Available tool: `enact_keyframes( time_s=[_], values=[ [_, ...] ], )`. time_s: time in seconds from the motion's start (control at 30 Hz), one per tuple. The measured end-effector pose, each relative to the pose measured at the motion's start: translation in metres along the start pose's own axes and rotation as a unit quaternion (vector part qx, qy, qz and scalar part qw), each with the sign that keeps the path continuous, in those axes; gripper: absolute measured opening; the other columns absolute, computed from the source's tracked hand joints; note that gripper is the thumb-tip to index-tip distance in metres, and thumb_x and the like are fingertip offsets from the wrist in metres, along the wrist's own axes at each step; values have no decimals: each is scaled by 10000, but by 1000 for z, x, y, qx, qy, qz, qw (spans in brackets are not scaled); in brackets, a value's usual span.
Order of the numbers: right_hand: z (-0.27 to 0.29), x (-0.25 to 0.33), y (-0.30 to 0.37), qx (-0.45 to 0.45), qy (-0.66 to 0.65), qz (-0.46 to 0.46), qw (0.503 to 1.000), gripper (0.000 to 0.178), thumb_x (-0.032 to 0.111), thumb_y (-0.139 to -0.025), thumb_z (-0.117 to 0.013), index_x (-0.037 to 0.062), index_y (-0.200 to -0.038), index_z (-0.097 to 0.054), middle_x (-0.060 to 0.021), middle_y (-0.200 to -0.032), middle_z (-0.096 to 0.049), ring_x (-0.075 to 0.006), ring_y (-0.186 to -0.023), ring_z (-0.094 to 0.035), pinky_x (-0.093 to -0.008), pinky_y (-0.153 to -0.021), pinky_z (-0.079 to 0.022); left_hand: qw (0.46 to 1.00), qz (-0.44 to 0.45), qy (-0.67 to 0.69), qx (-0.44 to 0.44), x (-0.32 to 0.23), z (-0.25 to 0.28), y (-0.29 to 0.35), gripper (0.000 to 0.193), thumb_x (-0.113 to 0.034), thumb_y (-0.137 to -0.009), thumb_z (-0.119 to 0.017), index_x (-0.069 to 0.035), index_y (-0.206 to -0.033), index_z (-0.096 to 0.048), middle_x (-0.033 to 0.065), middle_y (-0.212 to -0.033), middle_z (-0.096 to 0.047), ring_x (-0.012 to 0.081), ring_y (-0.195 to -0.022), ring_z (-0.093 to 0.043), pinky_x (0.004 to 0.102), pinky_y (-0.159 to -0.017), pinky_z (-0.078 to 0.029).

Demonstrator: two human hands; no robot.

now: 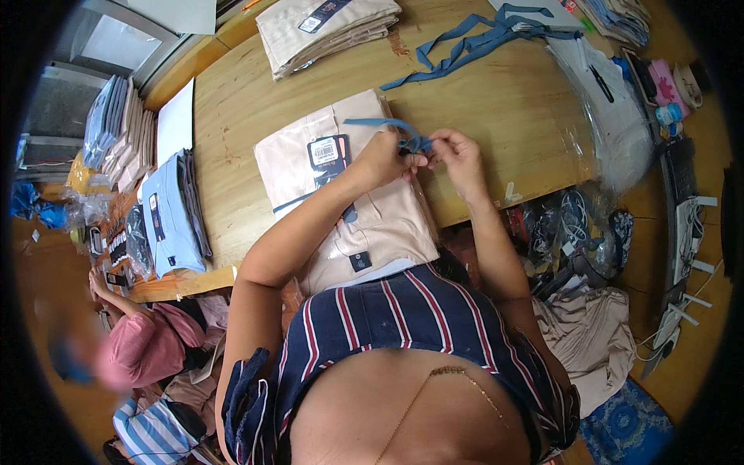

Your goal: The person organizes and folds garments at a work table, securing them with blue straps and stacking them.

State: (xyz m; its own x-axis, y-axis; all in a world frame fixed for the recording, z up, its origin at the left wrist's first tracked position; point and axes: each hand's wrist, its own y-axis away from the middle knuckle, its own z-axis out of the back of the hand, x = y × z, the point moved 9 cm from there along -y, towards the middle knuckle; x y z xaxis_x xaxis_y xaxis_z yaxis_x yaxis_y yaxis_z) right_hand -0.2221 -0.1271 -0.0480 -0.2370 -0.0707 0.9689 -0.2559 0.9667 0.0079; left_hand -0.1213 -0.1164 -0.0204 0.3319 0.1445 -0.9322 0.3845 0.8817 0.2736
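A stack of folded pale beige garments (298, 147) in see-through wrapping lies at the table's near edge, with a dark hang tag (329, 153) on top. A blue cloth strip (380, 122) runs across the stack. Over its far right part, my left hand (378, 161) pinches the strip where it is bunched into a knot or loop. My right hand (463, 160) grips the same strip just to the right, thumb and finger closed on it. One loose end sticks out to the left above my left hand. The knot's exact form is partly hidden by my fingers.
More beige garments (325, 31) lie at the table's far side, beside loose blue strips (488, 39). Folded blue garments (172, 217) sit at the left edge. Plastic bags (608, 108) and a pen lie right. A person in pink (155, 341) is at lower left.
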Motion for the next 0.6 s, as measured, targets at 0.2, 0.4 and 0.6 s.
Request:
enact_keyframes(
  time_s=[0.2, 0.4, 0.6],
  values=[
    [8, -11, 41, 23, -317, -49, 947, 76, 35, -798, -461, 63, -851, -507, -71, -889, -507, -168, -762, -509, -253, -642, -424, 976, 43, 210, -29, 6, 9, 0, 94, -39, -724, -595, 41, -772, -589, 83, -640, -580, 133, -557, -565, 219, -511, -474],
    [-26, 39, 70, 175, 179, 75, 965, 59, -11, -763, -465, 3, -770, -522, -58, -837, -520, -154, -809, -490, -266, -722, -396, 960, -110, -252, 53, -41, -9, 15, 91, 15, -675, -585, 2, -763, -604, 90, -673, -598, 141, -604, -579, 254, -561, -457],
    [-16, 37, -10, 244, 6, 82, 966, 329, 43, -786, -452, -2, -1112, -451, -108, -1090, -499, -148, -938, -489, -265, -824, -383, 623, -425, -649, 99, -84, -72, 55, 135, -117, -621, -503, -44, -722, -557, 64, -857, -495, 209, -844, -489, 289, -688, -432]
  ],
)
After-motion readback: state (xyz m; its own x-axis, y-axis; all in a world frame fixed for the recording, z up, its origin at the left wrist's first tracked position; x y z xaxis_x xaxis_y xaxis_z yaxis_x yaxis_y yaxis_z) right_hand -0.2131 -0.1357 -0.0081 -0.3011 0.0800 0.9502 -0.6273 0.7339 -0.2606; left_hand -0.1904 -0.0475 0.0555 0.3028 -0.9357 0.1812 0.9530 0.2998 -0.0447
